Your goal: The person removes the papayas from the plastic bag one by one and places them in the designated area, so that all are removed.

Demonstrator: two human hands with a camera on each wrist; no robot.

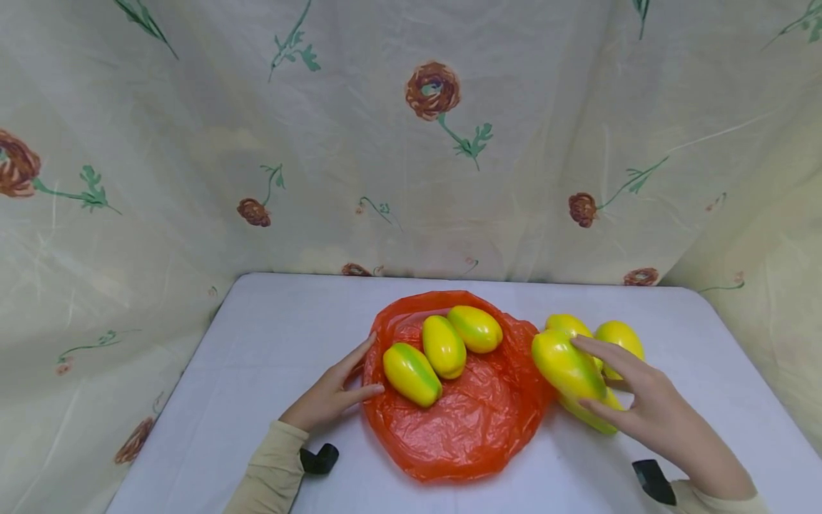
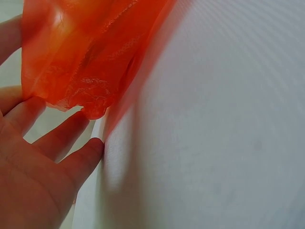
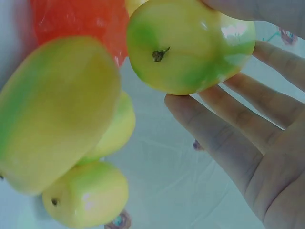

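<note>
A red plastic bag (image 1: 462,428) lies spread wide on the table, with three yellow-green mangoes (image 1: 443,348) inside. At its left rim my left hand (image 1: 334,392) holds the plastic, thumb over the edge. The left wrist view shows the fingers (image 2: 66,136) against the bag's (image 2: 86,62) outer side. My right hand (image 1: 655,400) grips a mango (image 1: 565,364) between thumb and fingers, right beside the bag's right rim. In the right wrist view this mango (image 3: 186,47) shows its dark stem end.
Three more mangoes lie right of the bag: one behind (image 1: 565,323), one farther right (image 1: 621,339) and one in front (image 1: 600,421), partly hidden by the right hand and its mango. A flowered cloth (image 1: 347,143) hangs behind the white table (image 1: 289,314).
</note>
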